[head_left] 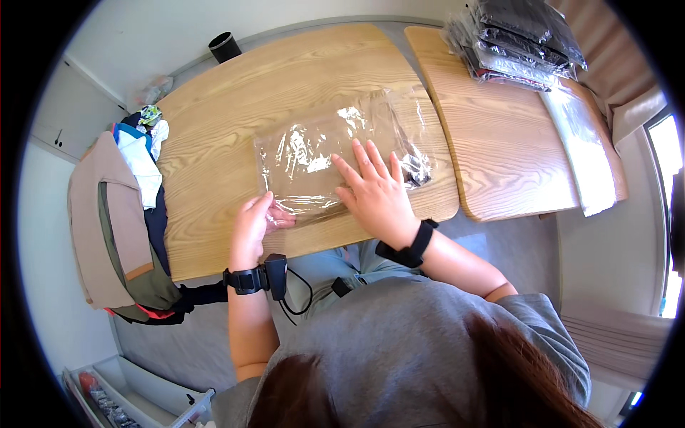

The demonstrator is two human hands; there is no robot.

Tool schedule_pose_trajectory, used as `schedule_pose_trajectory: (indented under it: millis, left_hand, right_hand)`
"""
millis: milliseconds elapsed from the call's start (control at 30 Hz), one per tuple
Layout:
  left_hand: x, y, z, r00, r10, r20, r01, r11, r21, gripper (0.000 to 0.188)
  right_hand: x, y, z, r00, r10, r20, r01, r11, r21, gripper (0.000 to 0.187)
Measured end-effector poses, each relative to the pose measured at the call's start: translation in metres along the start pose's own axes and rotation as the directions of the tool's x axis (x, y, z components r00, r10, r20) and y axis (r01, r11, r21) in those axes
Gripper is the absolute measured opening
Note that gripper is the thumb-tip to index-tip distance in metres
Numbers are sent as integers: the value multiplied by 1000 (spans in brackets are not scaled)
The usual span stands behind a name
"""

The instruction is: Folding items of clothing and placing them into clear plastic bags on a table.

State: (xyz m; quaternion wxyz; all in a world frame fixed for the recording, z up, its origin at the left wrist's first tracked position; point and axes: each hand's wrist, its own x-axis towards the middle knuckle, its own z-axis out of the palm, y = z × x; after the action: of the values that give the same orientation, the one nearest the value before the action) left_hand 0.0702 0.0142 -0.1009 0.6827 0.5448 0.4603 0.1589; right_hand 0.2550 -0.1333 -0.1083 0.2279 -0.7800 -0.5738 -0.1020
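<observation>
bag (303,157) lies pinched at its near-left corner by left hand (252,220), right hand (379,201) splayed on top.

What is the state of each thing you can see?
Clear plastic bag, flat, wrinkled
Left hand, pinching the bag's near-left corner
Right hand, spread flat on the bag
Loose clothes, heaped
Plastic-wrapped packages, stacked
Plastic sheeting, flat
Black bin, upright
White container, open

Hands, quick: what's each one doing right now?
Left hand: closed, pinching the bag's near left corner.
Right hand: open, fingers spread on the bag.
</observation>
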Motion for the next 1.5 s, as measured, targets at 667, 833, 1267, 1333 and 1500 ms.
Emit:
schedule_pose_trajectory:
  millis: [667,833,1267,1333,1500]
  left_hand:
    - [1,5,-13,997,-78,26,75,992,100,31]
    - [-12,14,4,997,-47,-66,52,996,79,31]
    - [-4,2,-4,998,-33,-51,34,999,24,28]
    - [-4,2,-5,998,-33,-45,34,999,32,28]
    - [-2,-1,-8,998,-20,-59,24,998,60,29]
  right_hand:
    - [16,39,8,999,9,38,-6,997,-74,57]
    - [16,40,9,1000,23,15,-22,995,-97,55]
    - [17,120,-43,901,427,80,-428,843,326,42]
    - [2,122,-47,827,521,210,-549,669,501,36]
    - [-24,120,-35,809,497,314,-563,499,659,32]
